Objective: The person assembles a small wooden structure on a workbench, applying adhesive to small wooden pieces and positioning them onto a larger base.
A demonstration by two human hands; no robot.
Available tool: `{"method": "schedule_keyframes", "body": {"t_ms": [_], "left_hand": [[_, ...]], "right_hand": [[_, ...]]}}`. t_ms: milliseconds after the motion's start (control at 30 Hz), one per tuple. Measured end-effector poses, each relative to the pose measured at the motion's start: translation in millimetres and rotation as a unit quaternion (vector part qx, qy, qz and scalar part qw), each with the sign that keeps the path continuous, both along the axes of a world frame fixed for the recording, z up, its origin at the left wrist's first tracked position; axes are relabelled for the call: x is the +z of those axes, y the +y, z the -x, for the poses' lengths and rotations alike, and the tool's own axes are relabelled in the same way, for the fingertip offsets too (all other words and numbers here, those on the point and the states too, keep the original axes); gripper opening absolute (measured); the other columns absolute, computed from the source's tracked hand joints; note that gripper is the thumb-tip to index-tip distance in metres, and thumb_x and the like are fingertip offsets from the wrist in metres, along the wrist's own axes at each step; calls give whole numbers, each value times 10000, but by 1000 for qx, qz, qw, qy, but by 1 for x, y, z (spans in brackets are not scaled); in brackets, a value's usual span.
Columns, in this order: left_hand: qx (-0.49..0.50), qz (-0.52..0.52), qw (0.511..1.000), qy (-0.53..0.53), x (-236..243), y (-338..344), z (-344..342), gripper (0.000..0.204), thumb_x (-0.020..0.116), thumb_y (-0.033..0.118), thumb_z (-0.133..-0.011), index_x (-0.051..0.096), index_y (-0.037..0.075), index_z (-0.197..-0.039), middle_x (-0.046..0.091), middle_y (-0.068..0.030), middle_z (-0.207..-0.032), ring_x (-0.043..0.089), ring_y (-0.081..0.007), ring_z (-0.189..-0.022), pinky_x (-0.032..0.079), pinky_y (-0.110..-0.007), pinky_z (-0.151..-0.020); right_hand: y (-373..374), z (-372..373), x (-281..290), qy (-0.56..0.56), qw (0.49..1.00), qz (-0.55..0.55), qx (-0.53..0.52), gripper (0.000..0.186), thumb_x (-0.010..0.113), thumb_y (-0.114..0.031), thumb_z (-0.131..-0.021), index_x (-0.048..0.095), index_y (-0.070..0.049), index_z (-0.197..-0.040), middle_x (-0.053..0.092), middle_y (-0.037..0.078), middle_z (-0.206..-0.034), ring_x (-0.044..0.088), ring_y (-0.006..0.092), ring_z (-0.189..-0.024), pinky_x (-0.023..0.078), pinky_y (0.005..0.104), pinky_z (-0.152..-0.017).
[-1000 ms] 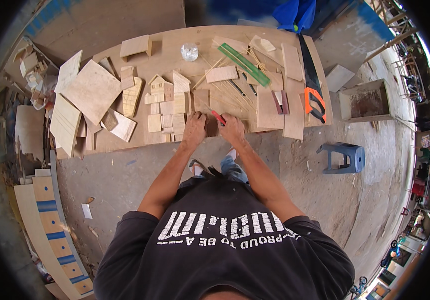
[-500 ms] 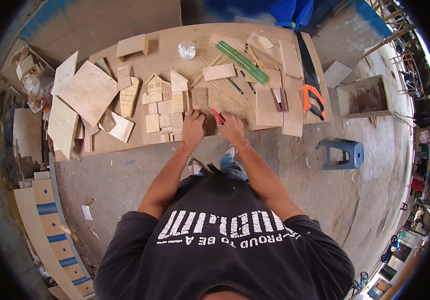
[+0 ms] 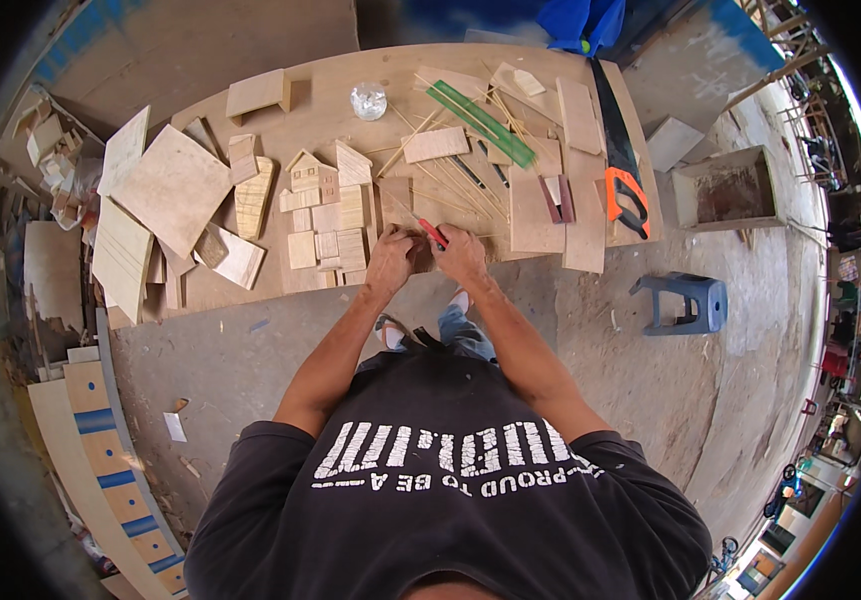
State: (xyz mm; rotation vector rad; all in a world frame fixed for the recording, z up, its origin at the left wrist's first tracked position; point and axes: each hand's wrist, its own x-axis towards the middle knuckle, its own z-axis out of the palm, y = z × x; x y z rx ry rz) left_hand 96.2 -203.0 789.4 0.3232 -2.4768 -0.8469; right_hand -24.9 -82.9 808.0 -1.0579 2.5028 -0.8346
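The person stands at the near edge of a wooden counter (image 3: 320, 115), both hands close together over its front rim. The right hand (image 3: 461, 256) has its fingers closed around a red-handled craft knife (image 3: 432, 233) (a knife by its look, though the blade is too thin to make out well), and the tool slants away to the upper left, its tip over a brown rectangular piece (image 3: 397, 192). The left hand (image 3: 392, 262) rests just beside it with curled fingers; whether they grip something small or simply press down, one cannot tell.

To the left of the hands, pale wooden blocks (image 3: 328, 217) sit packed together, with a house-shaped piece (image 3: 304, 172) at their far end. Beyond the right hand, thin wooden sticks (image 3: 457, 188) lie scattered under a small plank (image 3: 436, 145), with a green ruler (image 3: 480, 123) past them and a handsaw (image 3: 620, 150) farther right.

The chief risk seems to be to the left fingers: they are so near the knife that a slip, from too much force or a poor hold, could nick them. Working this close to the rim, a small part could also drop to the floor, and a careless elbow or wrist might knock the tightly set blocks out of line.
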Motion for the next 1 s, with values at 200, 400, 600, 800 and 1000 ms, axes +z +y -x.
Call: {"method": "schedule_keyframes", "body": {"t_ms": [200, 400, 600, 800, 1000], "left_hand": [[-5, -11, 1000, 12, 3, -2, 0, 128, 692, 52, -781, 746, 64, -897, 708, -92, -936, 607, -297, -876, 498, -375, -831], [-5, 1, 1000, -1, 6, -1, 0, 115, 692, 51, -780, 743, 59, -882, 703, -87, -930, 602, -298, -897, 497, -372, -834], [32, 12, 999, -2, 8, -6, -9, 118, 690, 64, -789, 731, 45, -899, 669, -113, -938, 583, -321, -930, 489, -396, -834], [10, 89, 995, -50, 30, 12, -14, 220, 682, 53, -800, 700, 59, -1019, 586, -100, -1047, 547, -322, -1024, 475, -436, -865], [-1, 136, 983, -125, 21, 18, -21, 334, 633, 140, -851, 686, 101, -1179, 550, -53, -1112, 508, -292, -1082, 454, -424, -894]], "right_hand": [[-1, 3, 2, 4, 1000, -12, 22, 205, 679, -324, -867, 647, -122, -880, 683, 180, -831, 643, 448, -835, 518, 529, -723], [-1, 3, 4, -6, 999, -25, 26, 196, 678, -318, -861, 650, -128, -898, 686, 171, -845, 645, 443, -833, 521, 523, -720], [-2, 2, 6, 0, 999, -22, 35, 183, 685, -266, -833, 649, -124, -943, 696, 173, -857, 660, 438, -826, 536, 525, -737], [0, 5, 3, -1, 999, -20, 41, 173, 673, -260, -842, 643, -121, -940, 697, 163, -874, 656, 444, -822, 536, 528, -741], [-2, 3, 2, 17, 999, -11, 26, 209, 668, -314, -863, 643, -108, -883, 682, 175, -840, 644, 447, -819, 526, 518, -714]]}}
